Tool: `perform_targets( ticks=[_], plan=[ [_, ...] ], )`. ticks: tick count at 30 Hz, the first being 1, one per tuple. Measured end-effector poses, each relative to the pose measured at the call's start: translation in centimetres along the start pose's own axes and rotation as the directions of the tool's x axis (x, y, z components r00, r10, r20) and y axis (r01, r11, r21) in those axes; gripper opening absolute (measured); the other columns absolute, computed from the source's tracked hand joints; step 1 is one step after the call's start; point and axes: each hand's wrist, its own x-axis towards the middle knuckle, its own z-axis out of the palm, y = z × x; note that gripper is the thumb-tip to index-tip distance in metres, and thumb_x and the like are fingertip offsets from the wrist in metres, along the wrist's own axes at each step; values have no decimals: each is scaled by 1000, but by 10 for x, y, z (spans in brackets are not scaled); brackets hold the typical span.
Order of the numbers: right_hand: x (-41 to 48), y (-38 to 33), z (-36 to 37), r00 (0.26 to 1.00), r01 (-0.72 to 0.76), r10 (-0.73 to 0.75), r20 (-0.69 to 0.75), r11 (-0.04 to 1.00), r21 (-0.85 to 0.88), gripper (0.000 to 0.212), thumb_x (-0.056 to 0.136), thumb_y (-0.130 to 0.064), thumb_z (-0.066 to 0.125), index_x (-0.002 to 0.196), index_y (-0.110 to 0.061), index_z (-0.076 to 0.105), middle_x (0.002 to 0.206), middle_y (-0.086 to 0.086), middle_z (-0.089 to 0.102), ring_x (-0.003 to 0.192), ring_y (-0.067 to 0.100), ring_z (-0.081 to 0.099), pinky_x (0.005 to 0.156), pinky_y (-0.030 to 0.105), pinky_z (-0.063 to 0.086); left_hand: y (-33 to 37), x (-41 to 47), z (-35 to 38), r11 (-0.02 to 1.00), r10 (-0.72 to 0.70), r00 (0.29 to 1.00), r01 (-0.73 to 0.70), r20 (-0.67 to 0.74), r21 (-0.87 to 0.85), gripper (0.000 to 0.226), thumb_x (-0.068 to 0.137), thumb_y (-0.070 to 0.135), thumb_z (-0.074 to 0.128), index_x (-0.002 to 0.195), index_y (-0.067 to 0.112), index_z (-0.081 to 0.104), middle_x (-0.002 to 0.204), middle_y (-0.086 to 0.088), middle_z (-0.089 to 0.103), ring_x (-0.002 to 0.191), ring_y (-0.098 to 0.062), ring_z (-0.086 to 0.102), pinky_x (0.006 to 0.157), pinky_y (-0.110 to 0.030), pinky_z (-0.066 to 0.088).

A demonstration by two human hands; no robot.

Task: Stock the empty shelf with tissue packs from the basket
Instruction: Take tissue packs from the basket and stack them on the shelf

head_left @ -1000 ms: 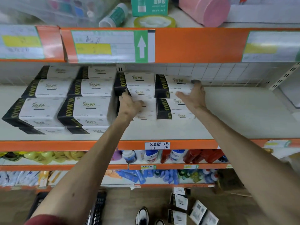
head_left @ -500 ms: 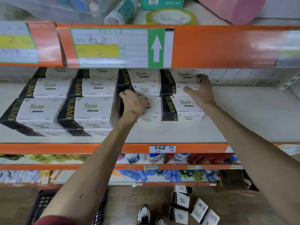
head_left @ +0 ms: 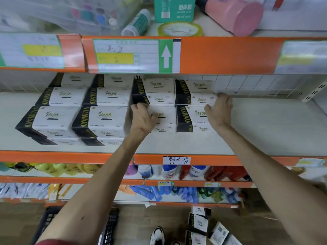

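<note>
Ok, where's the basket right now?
Head view, bottom left: the black basket sits on the floor below the shelves, partly hidden behind the left forearm.

Glossy plastic wrap covers the tissue packs (head_left: pixel 104 119); beneath them the shelf (head_left: pixel 265 131) looks matt, its orange edge strip (head_left: pixel 221 55) shiny.

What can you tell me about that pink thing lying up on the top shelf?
The pink container is a round, smooth tub, plastic by its look, lying tipped on its side on the top shelf, one flat circular end facing out toward the camera. That end is a deeper pink than the body. It lies right of a green box and a roll of tape. Neither hand touches it. Its contents cannot be seen.
</note>
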Motion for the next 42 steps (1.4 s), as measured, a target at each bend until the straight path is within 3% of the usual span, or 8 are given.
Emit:
perform_targets(
  ticks=[5, 10, 13, 20, 25, 33, 38, 42],
  plan=[
    [-40, -21, 2, 978, 184, -181, -100, 983, 27, 55, 86, -6, 57, 136, -2, 37, 134, 18, 38, 125, 30, 37, 100, 35, 37, 3, -27, -18, 990, 64, 998, -66, 26, 125, 42, 89, 19, 56, 125, 2, 47, 129, -13, 41, 121, -27, 40, 104, -32, 38],
    [-75, -50, 16, 940, 340, -338, -43, 938, 58, 48, 88, -8, 54, 134, -6, 39, 130, 16, 40, 122, 29, 41, 102, 40, 41, -20, -54, -40, 977, 183, 983, -185, 27, 108, 23, 79, 11, 57, 98, 1, 62, 130, -18, 48, 111, -26, 49, 82, -11, 37],
    [-107, -71, 29, 899, 439, -438, -20, 896, 71, 44, 89, -10, 53, 131, -6, 43, 125, 15, 44, 116, 27, 45, 99, 39, 42, -30, -81, -65, 962, 273, 962, -273, 0, -20, 25, 86, 2, 50, 106, 9, 62, 115, -8, 61, 104, -18, 57, 88, -23, 47],
    [-204, -156, 81, 627, 757, -771, 107, 637, 145, 29, 91, -12, 51, 120, -7, 52, 114, 13, 54, 105, 26, 52, 92, 38, 44, -99, -115, -172, 930, 355, 911, -366, -210, -14, 26, 85, 1, 46, 87, 20, 64, 90, 9, 65, 85, -10, 62, 75, -23, 49],
    [-304, -248, 167, 411, 858, -883, 228, 459, 230, 23, 93, -18, 49, 113, -9, 55, 106, 9, 56, 98, 25, 53, 86, 35, 44, -233, -145, -267, 992, 117, 962, -99, -248, 83, 19, 87, 6, 49, 93, 13, 65, 95, -1, 67, 86, -17, 61, 73, -28, 47],
    [-490, -332, 361, 308, 724, -502, 808, 675, 143, 29, 96, -24, 45, 122, -10, 48, 125, 7, 52, 119, 29, 47, 95, 39, 40, -513, -256, -391, 800, -550, 833, 506, 57, 324, 28, 90, 17, 53, 113, 1, 53, 121, -19, 59, 110, -33, 57, 85, -38, 44],
    [-553, -347, 404, 187, 752, -272, 944, 658, 40, 38, 97, -31, 47, 131, -14, 44, 136, 7, 46, 126, 29, 43, 97, 40, 38, -591, -289, -421, 758, -600, 792, 518, 112, 396, 40, 91, 17, 53, 124, -4, 49, 126, -22, 54, 121, -35, 50, 96, -35, 38],
    [-560, -347, 427, 243, 706, -154, 958, 705, -66, 39, 97, -31, 48, 131, -13, 46, 135, 10, 48, 126, 29, 43, 101, 42, 40, -609, -285, -415, 769, -618, 774, 559, 138, 310, 39, 92, 17, 53, 121, -8, 51, 123, -25, 55, 119, -36, 52, 95, -36, 37]
  ],
)
